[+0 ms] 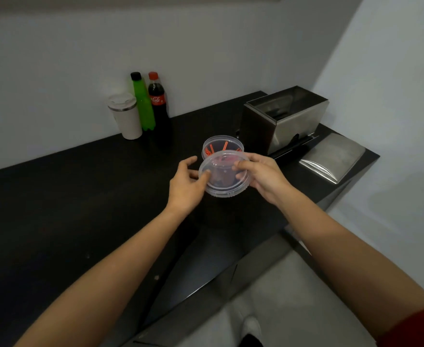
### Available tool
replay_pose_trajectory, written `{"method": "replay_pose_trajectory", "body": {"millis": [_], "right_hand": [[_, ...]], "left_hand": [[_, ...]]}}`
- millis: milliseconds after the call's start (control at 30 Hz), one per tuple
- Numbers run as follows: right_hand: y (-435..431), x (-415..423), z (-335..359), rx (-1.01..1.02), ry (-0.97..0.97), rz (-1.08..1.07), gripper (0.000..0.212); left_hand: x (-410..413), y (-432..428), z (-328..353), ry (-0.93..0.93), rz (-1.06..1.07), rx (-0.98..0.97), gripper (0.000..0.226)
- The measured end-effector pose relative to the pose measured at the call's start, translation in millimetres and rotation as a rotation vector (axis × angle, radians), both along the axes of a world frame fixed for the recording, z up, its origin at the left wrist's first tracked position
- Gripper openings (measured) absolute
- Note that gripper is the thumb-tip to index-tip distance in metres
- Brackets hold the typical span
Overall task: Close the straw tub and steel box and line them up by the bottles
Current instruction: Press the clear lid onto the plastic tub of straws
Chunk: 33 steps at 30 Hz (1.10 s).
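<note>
Here, a person's two hands hold a clear round lid (224, 175) above a dark worktop (80, 196), just in front of an open clear tub (223, 146) with orange straws (224, 146) inside. The right hand (263, 175) is clamped on the lid's right edge, thumb on top; the left hand (187, 182) touches the lid's left rim with its thumb, the other fingers loosely spread. The lid tilts toward the camera and overlaps the tub's near rim. To the right of the tub stands an open steel box (283, 118), its steel cover (332, 157) lying flat beside it near the worktop's right end. Against the back wall, well apart from the tub, a green bottle (142, 101) and a cola bottle (158, 103) stand side by side, a white tumbler (125, 116) just left of them.
</note>
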State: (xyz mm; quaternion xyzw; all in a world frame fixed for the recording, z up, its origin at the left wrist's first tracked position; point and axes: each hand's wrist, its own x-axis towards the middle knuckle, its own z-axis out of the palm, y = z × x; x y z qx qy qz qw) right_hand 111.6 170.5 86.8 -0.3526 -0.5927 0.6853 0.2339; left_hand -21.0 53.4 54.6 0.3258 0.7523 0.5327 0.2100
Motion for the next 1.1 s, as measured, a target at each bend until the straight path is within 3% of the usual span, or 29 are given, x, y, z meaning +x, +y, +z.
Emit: {"method": "replay_pose_trajectory", "body": {"millis": [267,500,800,1100], "right_hand": [[47.0,-20.7,9.6,0.204,-0.044,-0.062,0.028],[88.7,-37.6,11.8,0.388,-0.118,-0.009,0.027],[113.7,-55.0,-3.9,0.550,-0.184,0.079,0.031],[119.9,-77.9,-24.1,0.586,-0.247,0.065,0.032]], "left_hand": [[-8.6,47.4,20.4,-0.140,0.143,0.081,0.056],[-16.5,79.3,28.5,-0.004,0.208,0.046,0.036],[-26.3,94.3,23.2,0.110,0.279,-0.059,0.034],[-37.3,101.0,18.7,0.217,0.303,-0.129,0.031]]}}
